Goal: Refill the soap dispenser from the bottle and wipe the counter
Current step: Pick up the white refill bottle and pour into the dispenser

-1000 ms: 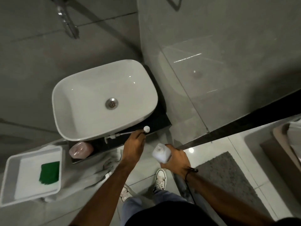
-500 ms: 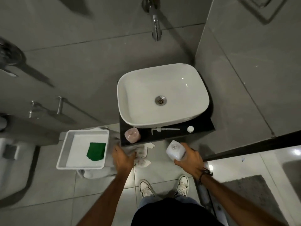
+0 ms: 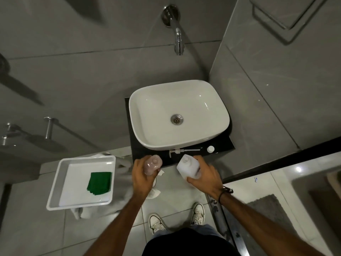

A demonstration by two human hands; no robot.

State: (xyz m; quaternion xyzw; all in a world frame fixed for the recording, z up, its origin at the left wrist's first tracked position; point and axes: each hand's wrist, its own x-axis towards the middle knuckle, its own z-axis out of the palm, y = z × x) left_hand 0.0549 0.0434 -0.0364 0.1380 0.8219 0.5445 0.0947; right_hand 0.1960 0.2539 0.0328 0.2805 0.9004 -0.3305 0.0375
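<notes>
My left hand (image 3: 143, 177) grips the pinkish soap dispenser (image 3: 152, 164) just in front of the black counter (image 3: 135, 154); its neck is uncapped. A white refill bottle (image 3: 188, 166), also uncapped and upright, is held in my right hand (image 3: 204, 175) a short way to the right. The dispenser's white pump (image 3: 181, 150) lies flat on the counter along the basin's front. The bottle's white cap (image 3: 210, 149) sits beside the pump's tube end. The green cloth (image 3: 99, 182) lies in a white tray (image 3: 60, 182) to the left.
A white basin (image 3: 160, 141) fills most of the counter, under a chrome wall spout (image 3: 178, 41). A white towel (image 3: 121, 164) hangs under the tray and beside the counter. Grey walls close in behind and to the right. My shoes (image 3: 198, 214) stand on the tiled floor.
My left hand has come off the towel and picked up the dispenser from the counter's left end. The right hand with the bottle has moved slightly closer to the counter.
</notes>
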